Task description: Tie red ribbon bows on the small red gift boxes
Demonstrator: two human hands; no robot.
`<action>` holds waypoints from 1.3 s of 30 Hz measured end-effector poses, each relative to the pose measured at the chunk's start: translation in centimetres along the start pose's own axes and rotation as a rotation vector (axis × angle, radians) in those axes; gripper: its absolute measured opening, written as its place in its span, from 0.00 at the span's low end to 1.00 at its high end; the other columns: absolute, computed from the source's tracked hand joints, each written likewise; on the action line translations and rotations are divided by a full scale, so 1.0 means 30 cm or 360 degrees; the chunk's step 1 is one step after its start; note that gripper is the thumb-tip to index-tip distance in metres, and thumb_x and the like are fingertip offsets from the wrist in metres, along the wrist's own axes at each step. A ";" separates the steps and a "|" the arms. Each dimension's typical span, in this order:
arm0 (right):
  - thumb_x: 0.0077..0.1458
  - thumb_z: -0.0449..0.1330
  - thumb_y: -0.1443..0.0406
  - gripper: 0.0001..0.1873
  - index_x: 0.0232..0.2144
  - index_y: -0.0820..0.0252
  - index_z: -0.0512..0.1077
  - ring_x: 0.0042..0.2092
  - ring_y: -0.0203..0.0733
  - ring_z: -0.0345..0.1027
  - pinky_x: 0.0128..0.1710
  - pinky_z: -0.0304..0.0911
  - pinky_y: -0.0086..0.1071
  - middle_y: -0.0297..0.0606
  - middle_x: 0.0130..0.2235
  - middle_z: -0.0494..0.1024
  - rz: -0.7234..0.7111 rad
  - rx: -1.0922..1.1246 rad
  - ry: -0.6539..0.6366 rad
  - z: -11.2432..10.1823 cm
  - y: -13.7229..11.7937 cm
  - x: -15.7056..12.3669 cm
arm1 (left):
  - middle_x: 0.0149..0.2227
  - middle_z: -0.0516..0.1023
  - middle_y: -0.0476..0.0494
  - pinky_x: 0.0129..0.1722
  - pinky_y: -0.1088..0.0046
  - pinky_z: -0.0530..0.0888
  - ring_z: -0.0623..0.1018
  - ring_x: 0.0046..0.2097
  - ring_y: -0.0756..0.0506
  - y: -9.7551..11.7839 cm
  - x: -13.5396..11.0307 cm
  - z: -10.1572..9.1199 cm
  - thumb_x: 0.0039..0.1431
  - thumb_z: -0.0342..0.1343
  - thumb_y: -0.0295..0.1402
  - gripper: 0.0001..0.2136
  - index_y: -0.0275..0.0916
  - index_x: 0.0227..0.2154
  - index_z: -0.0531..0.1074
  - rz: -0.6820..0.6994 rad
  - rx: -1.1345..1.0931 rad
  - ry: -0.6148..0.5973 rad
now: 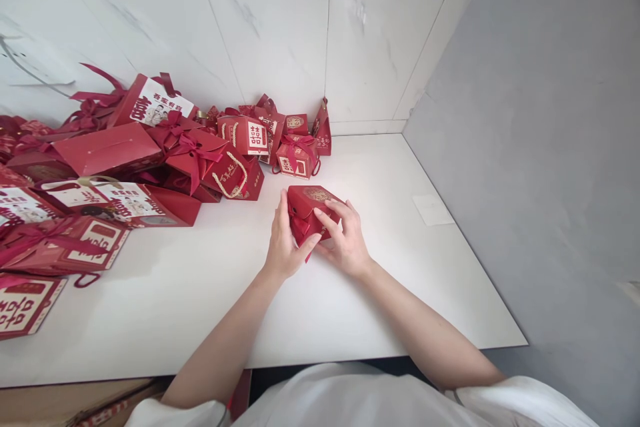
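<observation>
A red gift box (311,195) with a gold emblem and a red ribbon rests at the middle of the white table, between my hands. My left hand (290,243) holds its left side, the thumb near the ribbon at the front. On the right side and top edge, the fingers of my right hand (347,237) press against the box. The underside and part of the front are hidden by my hands. Just behind it stands a small red box tied with a ribbon (296,159).
Many red gift boxes with ribbons (107,150) are heaped along the left and back of the table (200,307). A pale slip (433,210) lies near the right edge. Marbled tiles (280,27) rise behind, and a grey wall (540,133) stands at right. A cardboard box (75,400) sits below the front edge.
</observation>
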State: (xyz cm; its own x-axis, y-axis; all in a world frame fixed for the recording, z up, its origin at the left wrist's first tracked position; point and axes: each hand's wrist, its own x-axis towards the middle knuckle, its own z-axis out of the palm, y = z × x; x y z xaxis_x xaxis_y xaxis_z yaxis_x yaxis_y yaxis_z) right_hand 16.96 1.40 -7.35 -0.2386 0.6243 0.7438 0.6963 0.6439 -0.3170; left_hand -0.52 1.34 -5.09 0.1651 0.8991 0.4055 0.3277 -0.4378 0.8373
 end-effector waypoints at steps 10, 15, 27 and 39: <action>0.53 0.68 0.51 0.54 0.71 0.50 0.42 0.64 0.59 0.58 0.63 0.58 0.58 0.52 0.62 0.61 0.0405 0.0317 0.0051 0.012 0.006 -0.008 | 0.74 0.44 0.39 0.71 0.50 0.50 0.48 0.73 0.36 -0.036 0.007 -0.017 0.68 0.44 0.51 0.35 0.46 0.72 0.40 0.0170 0.0135 0.0125; 0.49 0.72 0.52 0.56 0.70 0.53 0.45 0.64 0.56 0.59 0.63 0.61 0.53 0.52 0.62 0.61 0.0704 0.0514 0.0041 0.025 0.024 -0.011 | 0.71 0.55 0.38 0.69 0.49 0.53 0.58 0.71 0.37 -0.007 0.006 -0.022 0.70 0.41 0.48 0.27 0.47 0.68 0.55 0.0189 0.0508 0.0184; 0.50 0.71 0.52 0.55 0.70 0.52 0.45 0.64 0.56 0.59 0.62 0.62 0.54 0.52 0.62 0.62 0.0565 0.0487 -0.0023 0.020 0.023 -0.010 | 0.67 0.63 0.39 0.70 0.52 0.49 0.61 0.69 0.38 -0.002 0.007 -0.029 0.71 0.40 0.45 0.26 0.43 0.67 0.59 0.0277 0.0836 0.0105; 0.52 0.69 0.50 0.53 0.70 0.53 0.45 0.61 0.58 0.63 0.59 0.65 0.54 0.53 0.61 0.65 0.0379 0.0317 -0.0001 0.009 0.011 -0.001 | 0.67 0.65 0.41 0.70 0.54 0.50 0.61 0.70 0.39 -0.002 0.019 -0.041 0.71 0.41 0.41 0.24 0.44 0.66 0.60 0.0199 0.0857 0.0201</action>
State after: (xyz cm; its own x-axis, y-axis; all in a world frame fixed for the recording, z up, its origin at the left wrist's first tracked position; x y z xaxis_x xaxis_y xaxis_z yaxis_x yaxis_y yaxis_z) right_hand 17.01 1.71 -7.64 -0.0850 0.7682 0.6345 0.5861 0.5535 -0.5917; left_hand -1.58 1.90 -4.47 0.1316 0.8194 0.5579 0.7466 -0.4522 0.4880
